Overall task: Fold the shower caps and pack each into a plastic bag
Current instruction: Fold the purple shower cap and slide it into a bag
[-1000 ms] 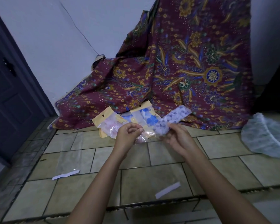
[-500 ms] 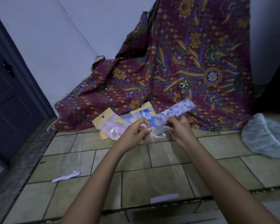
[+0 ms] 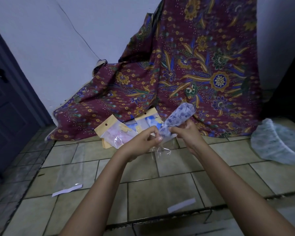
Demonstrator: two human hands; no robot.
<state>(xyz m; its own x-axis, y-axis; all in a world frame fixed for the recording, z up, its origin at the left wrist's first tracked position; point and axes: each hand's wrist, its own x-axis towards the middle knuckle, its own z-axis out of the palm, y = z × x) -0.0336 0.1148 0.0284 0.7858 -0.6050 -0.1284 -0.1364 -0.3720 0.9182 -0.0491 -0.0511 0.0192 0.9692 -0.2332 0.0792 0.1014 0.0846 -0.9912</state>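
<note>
A folded shower cap (image 3: pixel 178 119), white with purple print, stands tilted up to the right above the tiled floor. My right hand (image 3: pixel 188 133) grips its lower part. My left hand (image 3: pixel 143 142) pinches the mouth of a clear plastic bag (image 3: pixel 162 148) that hangs below the cap's lower end. How far the cap's end sits inside the bag is hard to tell. Behind my hands lie packed bags with yellow headers: one with a pink cap (image 3: pixel 114 133), one with a blue cap (image 3: pixel 149 120).
An unfolded white shower cap (image 3: pixel 279 143) lies on the floor at right. An empty clear bag (image 3: pixel 68 174) with a white strip lies at left, another white strip (image 3: pixel 181 205) near front. A maroon patterned cloth (image 3: pixel 186 74) drapes behind. A dark door (image 3: pixel 5 106) stands left.
Both hands rose slightly and came closer together. The folded cap tipped more upright, and its lower end came down to the mouth of the clear bag.
</note>
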